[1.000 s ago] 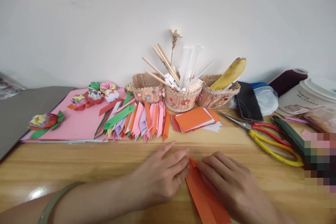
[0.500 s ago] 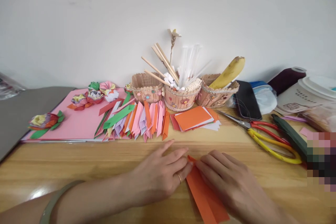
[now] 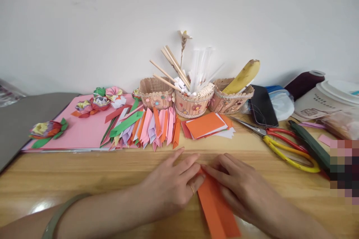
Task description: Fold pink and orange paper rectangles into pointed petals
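A sheet of orange paper (image 3: 215, 203) with a lengthwise crease lies on the wooden table near its front. At its top left corner, my left hand (image 3: 179, 181) pinches the edge between thumb and index, the other fingers stretched away. My right hand (image 3: 238, 183) reaches over from the other side, its index fingertip meeting the left thumb at that same corner and its remaining fingers curled on the paper. Both hands hide the corner itself. Beyond them sits a row of folded paper strips (image 3: 146, 129) in several colours, beside a stack of paper rectangles (image 3: 206, 125) topped with orange.
Three decorated wooden baskets (image 3: 193, 106) stand along the wall, with sticks, straws and a banana (image 3: 244, 76). At right are scissors (image 3: 283, 145), a green-handled tool (image 3: 308, 147), a phone (image 3: 263, 106) and a white tub (image 3: 328, 97). Paper flowers (image 3: 102, 101) rest on pink sheets (image 3: 75, 132) at left.
My right hand has shifted slightly up and its index finger now stretches to the paper's top corner. The left hand keeps its pinch there. The camera view has moved slightly.
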A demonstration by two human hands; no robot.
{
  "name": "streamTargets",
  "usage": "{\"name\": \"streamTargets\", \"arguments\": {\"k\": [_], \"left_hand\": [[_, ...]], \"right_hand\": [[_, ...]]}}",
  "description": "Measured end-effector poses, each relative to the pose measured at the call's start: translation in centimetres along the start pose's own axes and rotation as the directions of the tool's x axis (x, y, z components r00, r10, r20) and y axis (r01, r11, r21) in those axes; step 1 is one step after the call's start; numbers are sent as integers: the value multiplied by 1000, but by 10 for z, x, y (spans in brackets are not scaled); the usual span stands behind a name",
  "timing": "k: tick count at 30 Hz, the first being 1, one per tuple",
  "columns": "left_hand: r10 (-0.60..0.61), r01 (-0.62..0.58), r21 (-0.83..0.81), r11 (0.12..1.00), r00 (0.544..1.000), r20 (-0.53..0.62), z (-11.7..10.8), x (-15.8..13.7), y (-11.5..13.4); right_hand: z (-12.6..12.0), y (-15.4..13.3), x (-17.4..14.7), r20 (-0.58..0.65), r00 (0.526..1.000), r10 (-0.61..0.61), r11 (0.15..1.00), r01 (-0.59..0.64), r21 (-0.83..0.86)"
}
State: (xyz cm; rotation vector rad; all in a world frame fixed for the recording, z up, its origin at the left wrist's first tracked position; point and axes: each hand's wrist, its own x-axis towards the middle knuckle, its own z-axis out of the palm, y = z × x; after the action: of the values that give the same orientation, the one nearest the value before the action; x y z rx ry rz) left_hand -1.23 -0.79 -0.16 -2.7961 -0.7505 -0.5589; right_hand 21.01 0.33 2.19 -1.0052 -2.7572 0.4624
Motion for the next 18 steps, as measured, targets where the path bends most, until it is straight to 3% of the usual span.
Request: {"name": "streamTargets", "arguments": {"k": [4,10,18], "left_hand": [[2,-2,30,1000,1000,13,-5,1,1],[8,-10,40,999,999,46,-5,1,1],[-2,2,-20,1000,1000,15,0,-3,-2]], "right_hand": [[-15,3,-3,106,994,21,999,-25,38],[-22,4,-9,117,989,-88,994,79,80],[-28,2,-15,-51,996,-79,991,84,103]]}}
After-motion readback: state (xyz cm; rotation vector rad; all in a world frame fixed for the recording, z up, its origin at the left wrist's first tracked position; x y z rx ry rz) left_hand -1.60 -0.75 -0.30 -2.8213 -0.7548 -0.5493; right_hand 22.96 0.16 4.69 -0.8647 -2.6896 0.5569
